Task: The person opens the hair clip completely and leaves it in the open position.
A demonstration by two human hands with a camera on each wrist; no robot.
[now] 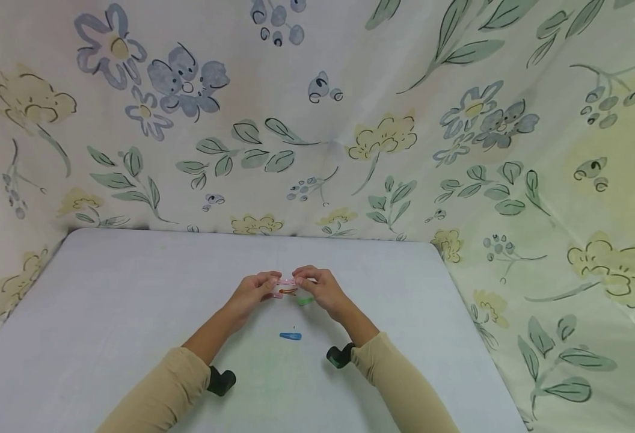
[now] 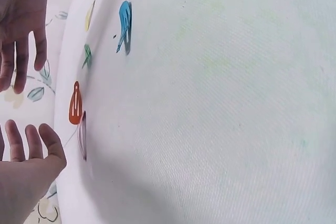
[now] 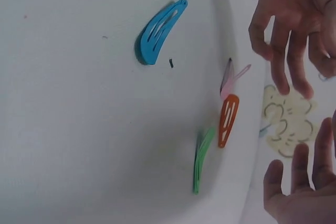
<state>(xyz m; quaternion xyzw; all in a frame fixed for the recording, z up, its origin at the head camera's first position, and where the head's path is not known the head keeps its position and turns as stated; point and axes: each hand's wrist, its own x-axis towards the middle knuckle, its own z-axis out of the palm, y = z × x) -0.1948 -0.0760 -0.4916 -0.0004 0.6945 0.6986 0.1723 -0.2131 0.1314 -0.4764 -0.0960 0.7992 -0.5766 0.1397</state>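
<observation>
Between the fingertips of both hands, above the table, is a pink snap hair clip [image 1: 287,281]. My left hand [image 1: 252,291] pinches one end and my right hand [image 1: 323,290] the other. The held clip does not show in either wrist view. Just below the hands lie an orange hair clip [image 3: 228,120], a second pink hair clip [image 3: 227,81] by the left hand and a green hair clip [image 3: 203,160] by the right. Closer to me rests a blue hair clip [image 1: 290,336]. A yellow hair clip [image 2: 90,16] shows only in the left wrist view.
The table [image 1: 133,300] has a white cover. A floral cloth [image 1: 317,120] hangs behind it and along its sides. Small dark specks dot the cover near the blue clip. Black wrist mounts [image 1: 222,381] sit at both sleeve cuffs.
</observation>
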